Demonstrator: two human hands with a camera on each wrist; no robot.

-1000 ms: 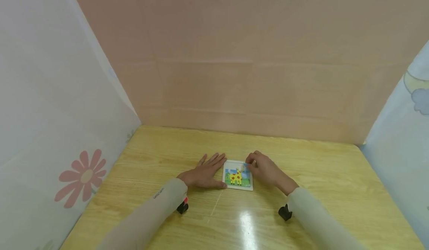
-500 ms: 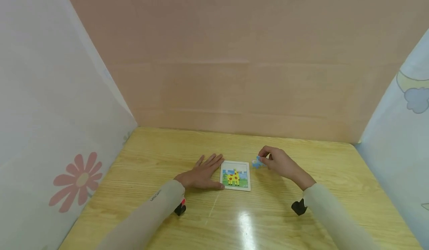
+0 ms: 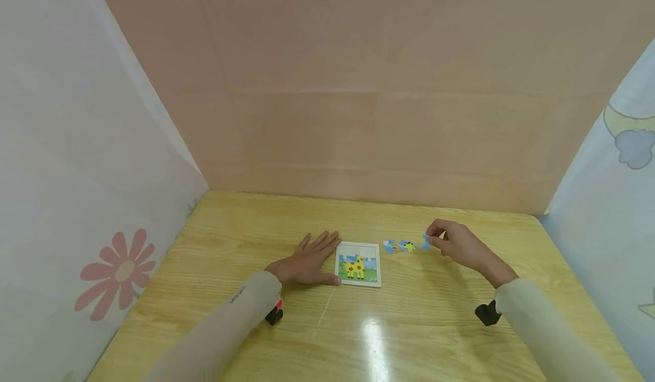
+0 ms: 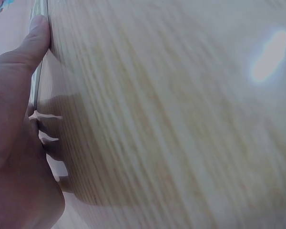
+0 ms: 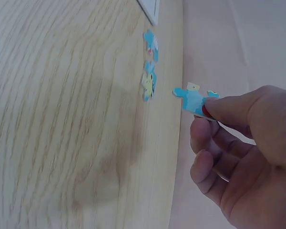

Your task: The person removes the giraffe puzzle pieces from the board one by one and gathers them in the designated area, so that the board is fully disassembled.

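Right wrist view: a small, flat, mostly blue jigsaw piece (image 5: 193, 101), with a rounded knob and a pale tab, is pinched between the thumb and fingers of the right hand (image 5: 250, 152). Beyond, a blue-and-yellow jigsaw piece (image 5: 147, 85) and a blue-and-white jigsaw piece (image 5: 150, 44) lie on the wood-grained table (image 5: 62, 119). Only the head view shows the yellow, red-spotted giraffe (image 3: 354, 267) on the square, white-framed puzzle board (image 3: 358, 248); the left hand (image 3: 307, 264) spreads its fingers at the board's left side. The pinched piece juts from the right fingertips toward the loose pieces, away from the board.
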